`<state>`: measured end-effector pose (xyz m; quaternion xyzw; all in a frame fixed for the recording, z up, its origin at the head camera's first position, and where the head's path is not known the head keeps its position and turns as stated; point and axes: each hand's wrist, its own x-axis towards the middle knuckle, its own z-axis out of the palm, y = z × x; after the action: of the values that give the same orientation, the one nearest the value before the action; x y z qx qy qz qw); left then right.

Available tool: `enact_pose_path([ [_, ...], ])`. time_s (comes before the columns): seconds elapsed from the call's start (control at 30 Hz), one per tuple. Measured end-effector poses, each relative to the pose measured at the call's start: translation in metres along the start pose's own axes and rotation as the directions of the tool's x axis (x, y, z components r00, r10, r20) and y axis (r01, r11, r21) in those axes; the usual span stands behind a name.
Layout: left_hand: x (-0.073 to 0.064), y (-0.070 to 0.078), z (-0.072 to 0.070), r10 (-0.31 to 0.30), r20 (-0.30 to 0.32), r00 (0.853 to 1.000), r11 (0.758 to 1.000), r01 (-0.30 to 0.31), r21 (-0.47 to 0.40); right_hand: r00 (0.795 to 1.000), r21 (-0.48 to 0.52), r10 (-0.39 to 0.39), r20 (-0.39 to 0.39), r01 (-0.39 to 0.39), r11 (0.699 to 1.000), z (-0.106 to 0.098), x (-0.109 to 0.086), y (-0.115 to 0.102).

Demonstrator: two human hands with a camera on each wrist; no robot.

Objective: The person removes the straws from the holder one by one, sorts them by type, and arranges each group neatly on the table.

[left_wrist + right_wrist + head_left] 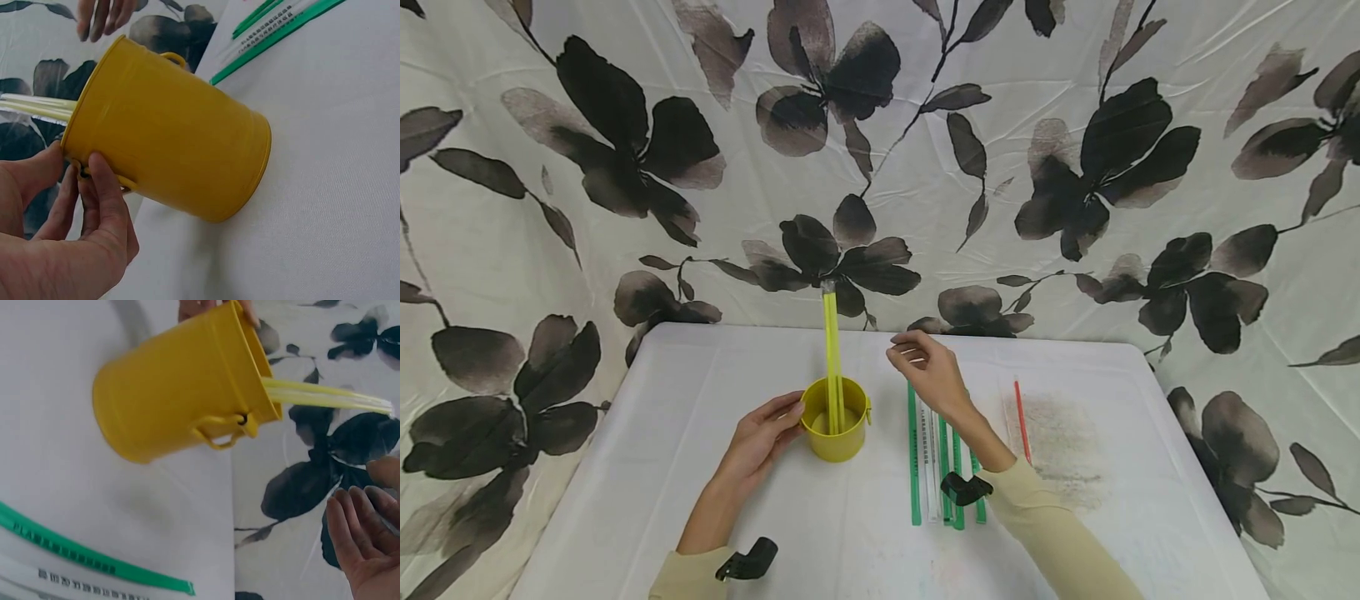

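Observation:
My left hand [758,440] pinches the small yellow metal bucket [837,450] at its rim and side handle, with the thumb at the rim. In the left wrist view the fingers [107,187] lie at that handle. Yellow drinking straws [832,358] in clear wrappers stand upright in the bucket and rise well above its rim. My right hand [934,377] hovers right of the bucket, fingers loosely bent and holding nothing. In the right wrist view the straw tips [375,403] point toward that hand [369,531], apart from it.
Several green wrapped straws [914,467] and white wrapped ones [928,467] lie side by side under my right forearm. A red straw [1022,421] lies farther right, beside a greyish smudge on the white table [842,533]. A flower-printed cloth [962,208] hangs behind.

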<state>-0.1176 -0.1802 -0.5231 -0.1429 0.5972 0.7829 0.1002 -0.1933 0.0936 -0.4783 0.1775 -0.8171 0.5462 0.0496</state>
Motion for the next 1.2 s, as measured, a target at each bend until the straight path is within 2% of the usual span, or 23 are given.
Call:
enact_pose_path([
  [0.6,0.0,0.001,0.0,-0.001,0.023,1.0,1.0,0.001,0.006,0.995,0.062,0.007,0.096,-0.013,0.998,0.053,0.012,-0.008],
  [0.97,-0.001,0.001,0.0,0.005,0.039,0.999,1.0,-0.006,0.014,0.992,0.051,-0.003,0.13,-0.003,0.999,0.069,0.013,-0.01],
  [1.2,0.0,0.002,0.0,-0.005,0.023,1.0,1.0,0.004,0.018,0.996,0.036,-0.014,0.089,0.01,0.999,0.068,0.013,-0.013],
])
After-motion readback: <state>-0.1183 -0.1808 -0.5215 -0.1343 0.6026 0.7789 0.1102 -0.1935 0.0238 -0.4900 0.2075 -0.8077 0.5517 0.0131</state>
